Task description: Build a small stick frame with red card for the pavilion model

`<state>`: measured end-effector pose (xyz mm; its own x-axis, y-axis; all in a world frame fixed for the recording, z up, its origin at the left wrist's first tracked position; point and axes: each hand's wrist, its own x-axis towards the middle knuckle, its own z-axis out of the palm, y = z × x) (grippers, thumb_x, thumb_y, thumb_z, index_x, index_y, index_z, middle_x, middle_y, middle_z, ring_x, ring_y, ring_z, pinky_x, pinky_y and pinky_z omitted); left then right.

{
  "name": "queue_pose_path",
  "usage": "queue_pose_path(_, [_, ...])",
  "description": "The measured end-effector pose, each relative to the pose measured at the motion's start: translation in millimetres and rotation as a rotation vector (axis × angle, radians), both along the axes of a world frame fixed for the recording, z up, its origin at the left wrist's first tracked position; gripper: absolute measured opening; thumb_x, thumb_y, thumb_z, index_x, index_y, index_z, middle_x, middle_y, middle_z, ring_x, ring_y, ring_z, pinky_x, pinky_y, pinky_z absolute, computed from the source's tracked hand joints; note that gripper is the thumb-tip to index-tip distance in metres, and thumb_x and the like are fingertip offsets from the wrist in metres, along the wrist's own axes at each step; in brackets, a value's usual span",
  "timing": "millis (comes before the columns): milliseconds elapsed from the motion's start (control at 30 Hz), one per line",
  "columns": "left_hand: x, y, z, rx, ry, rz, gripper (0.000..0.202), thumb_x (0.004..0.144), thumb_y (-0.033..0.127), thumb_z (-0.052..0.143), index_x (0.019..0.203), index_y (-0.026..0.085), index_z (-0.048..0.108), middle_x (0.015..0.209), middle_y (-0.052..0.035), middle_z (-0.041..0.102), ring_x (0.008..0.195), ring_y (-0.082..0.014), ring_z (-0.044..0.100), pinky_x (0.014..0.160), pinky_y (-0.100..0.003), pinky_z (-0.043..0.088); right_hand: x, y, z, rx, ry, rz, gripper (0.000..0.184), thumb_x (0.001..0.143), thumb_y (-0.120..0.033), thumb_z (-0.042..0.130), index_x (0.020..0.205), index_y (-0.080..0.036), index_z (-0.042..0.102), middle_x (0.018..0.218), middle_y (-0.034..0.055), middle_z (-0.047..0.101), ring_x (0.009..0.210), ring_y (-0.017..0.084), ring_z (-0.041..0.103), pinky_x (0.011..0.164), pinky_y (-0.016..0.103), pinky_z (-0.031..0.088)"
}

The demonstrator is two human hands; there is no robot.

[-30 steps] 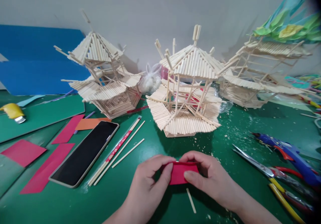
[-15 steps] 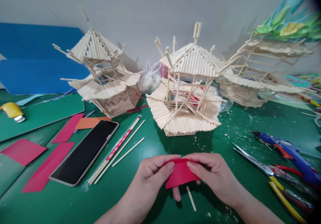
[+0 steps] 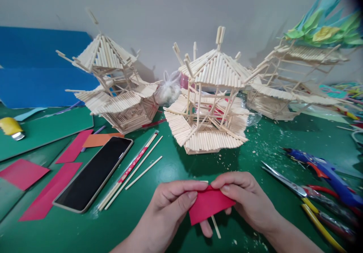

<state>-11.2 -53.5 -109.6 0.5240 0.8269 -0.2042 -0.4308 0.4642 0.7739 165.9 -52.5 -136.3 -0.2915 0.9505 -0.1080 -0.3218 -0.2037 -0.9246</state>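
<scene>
Both my hands pinch a small folded piece of red paper (image 3: pixel 208 205) just above the green table (image 3: pixel 176 169), near its front edge. My left hand (image 3: pixel 170 207) grips the paper's upper left edge between thumb and fingers. My right hand (image 3: pixel 246 202) holds its upper right edge, with one finger under the sheet. A short wooden stick (image 3: pixel 216 226) lies on the table beneath the paper. Straight ahead stands a pavilion model (image 3: pixel 211 101) built of wooden sticks.
Two more stick pavilions stand at left (image 3: pixel 113 88) and right (image 3: pixel 289 83). A phone (image 3: pixel 93 173), loose chopsticks (image 3: pixel 133 169) and red paper pieces (image 3: pixel 48 194) lie at left. Scissors (image 3: pixel 286 183), a blue glue gun (image 3: pixel 326 175) and pliers lie at right.
The red paper has swung from lying flat between my hands to hanging tilted below my fingertips. My hands rose slightly and drew together over its top edge.
</scene>
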Motion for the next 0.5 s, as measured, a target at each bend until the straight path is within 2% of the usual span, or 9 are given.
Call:
queue_pose_path(233, [0.6, 0.1, -1.0, -0.025, -0.084, 0.023, 0.024, 0.079, 0.008, 0.046, 0.085, 0.015, 0.068, 0.069, -0.0077, 0.071, 0.055, -0.0164, 0.066, 0.059, -0.024, 0.046, -8.1, 4.3, 9.5, -0.227, 0.196, -0.033, 0.012, 0.068, -0.014, 0.059, 0.065, -0.017, 0.07, 0.046, -0.0023, 0.06, 0.036, 0.002, 0.049, 0.036, 0.009, 0.034])
queue_pose_path(500, [-4.7, 8.4, -4.9, -0.059, -0.094, 0.009, 0.029, 0.079, 0.007, 0.038, 0.083, 0.009, 0.066, 0.072, -0.0117, 0.07, 0.058, -0.021, 0.066, 0.061, -0.029, 0.046, -7.3, 5.4, 12.3, -0.19, 0.169, 0.009, 0.017, 0.068, -0.012, 0.054, 0.066, -0.016, 0.07, 0.053, -0.0018, 0.061, 0.041, 0.003, 0.051, 0.041, 0.01, 0.038])
